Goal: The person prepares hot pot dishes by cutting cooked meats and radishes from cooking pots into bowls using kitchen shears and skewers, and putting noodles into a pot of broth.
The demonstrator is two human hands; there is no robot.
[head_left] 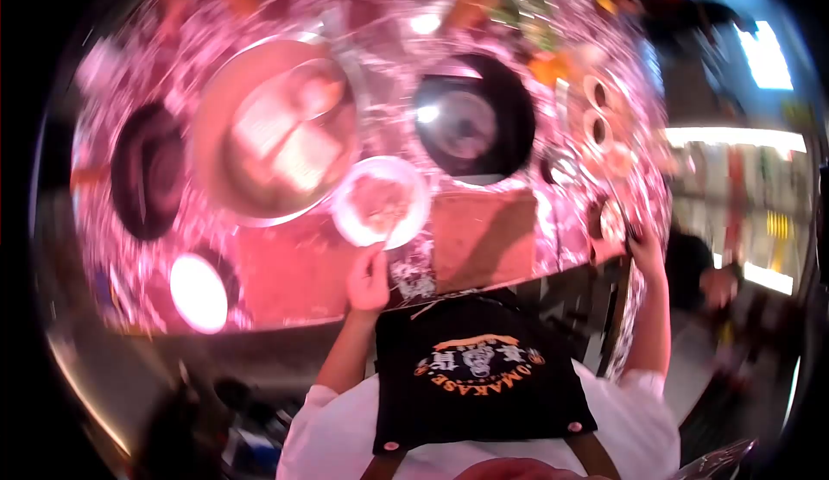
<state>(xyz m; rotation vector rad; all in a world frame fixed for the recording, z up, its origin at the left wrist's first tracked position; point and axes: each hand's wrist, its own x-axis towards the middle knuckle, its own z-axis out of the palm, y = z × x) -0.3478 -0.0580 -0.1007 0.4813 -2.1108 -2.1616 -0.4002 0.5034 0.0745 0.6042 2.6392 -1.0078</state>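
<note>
A white bowl [344, 212] with pinkish, shredded-looking food in it sits near the front edge of the table. My left hand [370, 283] has its fingers closed at the bowl's near rim. Far out to the right, my right hand [646, 251] is closed around a small dark thing, with a thin line running up from it; blur hides what it is. Just left of that hand stands a small round container [612, 221] with pale contents. Pink light and motion blur smear the details.
A large metal basin [211, 169] holding pale blocks stands left of the bowl. Behind it to the right is a black pan [518, 126]. A dark dish [129, 173] and a bright white round thing [199, 293] lie left. Small cups [598, 130] stand right. Other people's arms show at the far side.
</note>
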